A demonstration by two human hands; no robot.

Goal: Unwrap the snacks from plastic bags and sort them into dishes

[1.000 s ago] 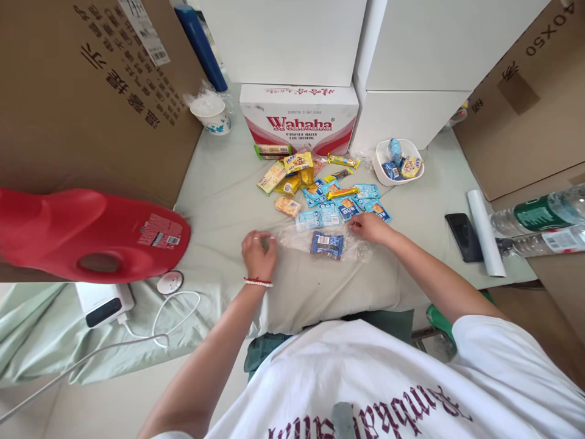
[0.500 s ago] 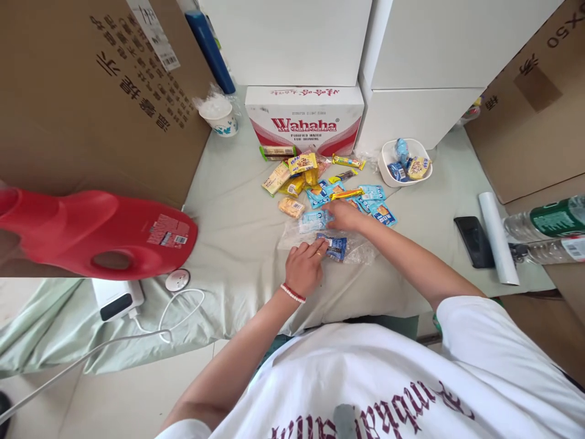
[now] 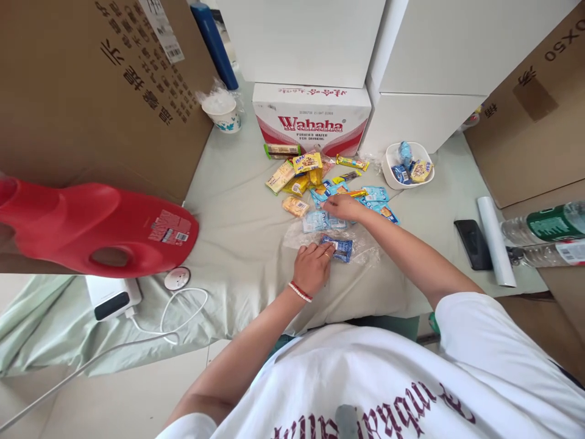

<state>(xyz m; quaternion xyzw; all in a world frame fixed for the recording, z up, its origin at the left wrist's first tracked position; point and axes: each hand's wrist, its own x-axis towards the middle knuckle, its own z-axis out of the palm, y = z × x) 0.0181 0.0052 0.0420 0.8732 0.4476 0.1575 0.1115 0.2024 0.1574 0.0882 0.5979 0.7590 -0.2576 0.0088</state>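
Note:
My left hand [image 3: 313, 266] lies on a clear plastic bag [image 3: 365, 250], fingers together, fingertips touching a dark blue snack packet [image 3: 340, 248] inside it. My right hand [image 3: 342, 207] reaches into a scatter of small snack packets [image 3: 320, 183], its fingers curled on a light blue packet [image 3: 316, 221] at the near edge of the scatter. Yellow, orange and blue wrappers are spread over the pale green cloth [image 3: 237, 207] behind both hands.
A Wahaha carton [image 3: 313, 119] stands behind the snacks, a white bowl [image 3: 408, 165] with packets to its right. A red jug [image 3: 95, 225], power bank [image 3: 112, 297] and cable lie left. A phone [image 3: 468, 244], white roll [image 3: 496, 241] and bottles [image 3: 543, 235] lie right. Cardboard boxes flank both sides.
My left hand moved right from the cloth onto the plastic bag and the dark blue packet. My right hand moved left and farther into the packet scatter.

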